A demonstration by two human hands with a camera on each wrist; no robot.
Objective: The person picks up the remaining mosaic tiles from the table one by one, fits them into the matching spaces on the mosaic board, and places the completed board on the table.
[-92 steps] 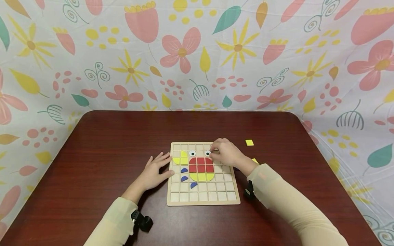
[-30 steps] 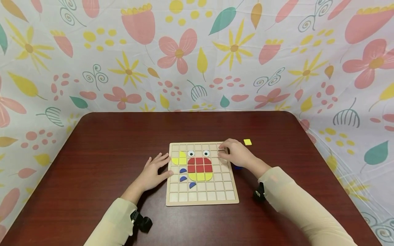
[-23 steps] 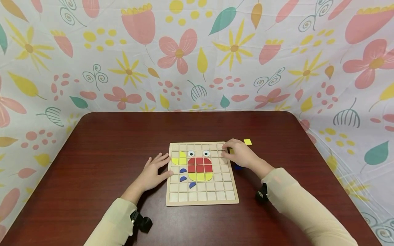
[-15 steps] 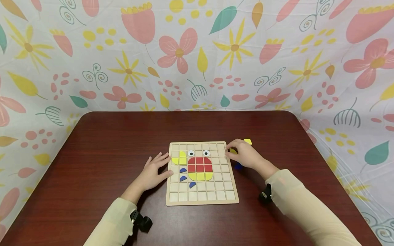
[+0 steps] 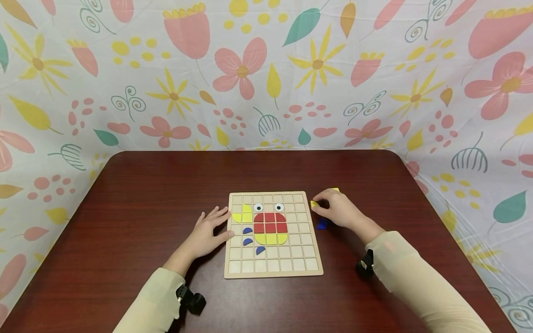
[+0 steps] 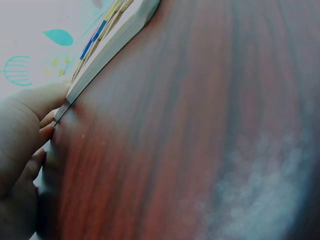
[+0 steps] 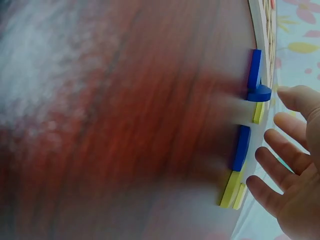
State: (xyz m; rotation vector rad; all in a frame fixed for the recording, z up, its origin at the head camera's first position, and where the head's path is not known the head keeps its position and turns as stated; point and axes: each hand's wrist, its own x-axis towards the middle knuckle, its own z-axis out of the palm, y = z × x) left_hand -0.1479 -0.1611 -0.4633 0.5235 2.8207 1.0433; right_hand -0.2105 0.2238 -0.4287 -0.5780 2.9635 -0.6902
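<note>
A wooden grid board (image 5: 273, 276) lies on the table. It bears red tiles (image 5: 270, 222), yellow tiles (image 5: 271, 239), blue half-round tiles (image 5: 248, 231) and two round eye pieces (image 5: 279, 207). My left hand (image 5: 208, 235) rests at its left edge, fingers spread; the left wrist view shows that hand's thumb (image 6: 47, 100) against the board's side. Just right of the board, my right hand (image 5: 340, 208) hovers over loose pieces. A yellow piece (image 5: 314, 203) shows by its fingertips. In the right wrist view these fingers (image 7: 282, 155) are apart and nothing shows between them.
Loose blue pieces (image 5: 322, 224) lie on the table right of the board, partly below the right hand. A yellow square tile (image 5: 335, 189) is mostly hidden behind that hand. Behind the dark table (image 5: 166, 175) hangs a flower-patterned cloth (image 5: 245, 115).
My right hand has left the right eye piece on the board and moved right, past the board's edge, to the loose pieces. The left hand stays at the board.
</note>
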